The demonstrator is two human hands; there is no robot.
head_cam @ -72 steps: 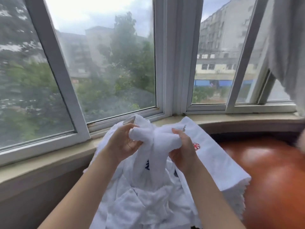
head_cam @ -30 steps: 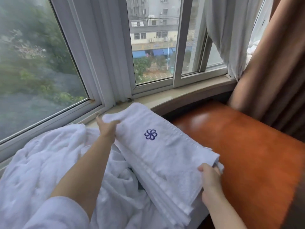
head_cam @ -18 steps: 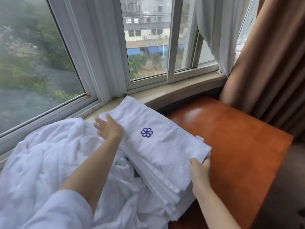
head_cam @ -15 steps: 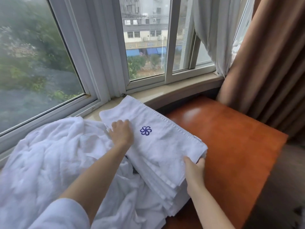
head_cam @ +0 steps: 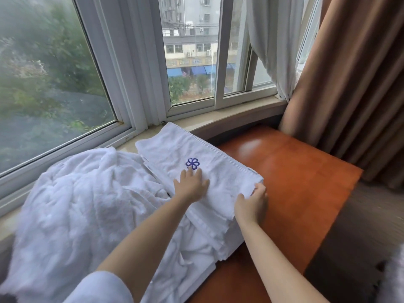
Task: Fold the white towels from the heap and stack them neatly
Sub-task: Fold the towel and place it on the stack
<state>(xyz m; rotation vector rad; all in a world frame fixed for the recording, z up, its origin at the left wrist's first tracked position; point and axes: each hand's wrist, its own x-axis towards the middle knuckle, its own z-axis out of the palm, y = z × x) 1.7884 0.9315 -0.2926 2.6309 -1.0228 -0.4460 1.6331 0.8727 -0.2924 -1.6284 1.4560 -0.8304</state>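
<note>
Head view shows the left hand [head_cam: 191,185], fingers straight, pressing flat on the top folded towel [head_cam: 196,165] of the stack [head_cam: 214,232], while the right hand [head_cam: 251,204] pinches its near corner. Smooth outward from the blue logo [head_cam: 192,163] and square that corner with the edges below. One stack of several towels, their number unclear, one unfolded heap [head_cam: 87,204], on an orange worktop [head_cam: 295,182].

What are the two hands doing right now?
Left hand: open, pressing flat on the top towel.
Right hand: closed, pinching that towel's near corner.
</note>
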